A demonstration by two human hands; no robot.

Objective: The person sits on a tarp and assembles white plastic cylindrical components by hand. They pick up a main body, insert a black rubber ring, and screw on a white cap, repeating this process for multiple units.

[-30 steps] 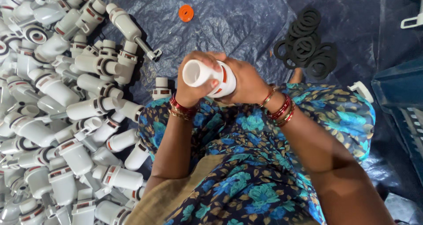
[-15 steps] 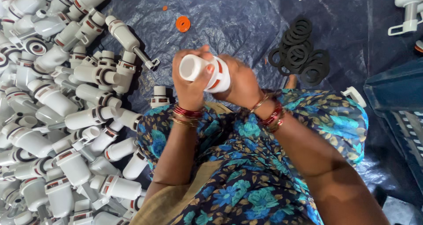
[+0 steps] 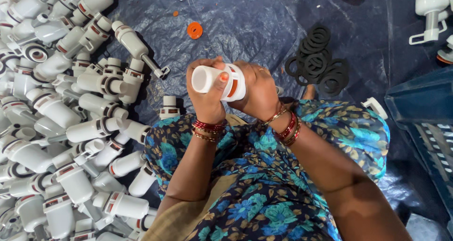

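Note:
Both hands hold one white plastic valve fitting (image 3: 222, 82) with an orange ring, above my lap in a blue floral dress. My left hand (image 3: 206, 99) wraps the tube end, thumb across its open mouth. My right hand (image 3: 257, 92) grips the wider body from the right. A large heap of similar white fittings (image 3: 61, 113) fills the left side. A pile of black rubber washers (image 3: 317, 61) lies on the tarp just beyond my right hand.
A dark blue tarp (image 3: 245, 19) covers the floor. An orange ring (image 3: 194, 30) lies beyond the hands. More white fittings (image 3: 429, 9) sit at the top right. A blue plastic crate (image 3: 424, 123) stands at the right edge.
Both hands and the fitting stay together above the lap, with small finger shifts. The camera has tilted, so the scene sits slightly lower in view.

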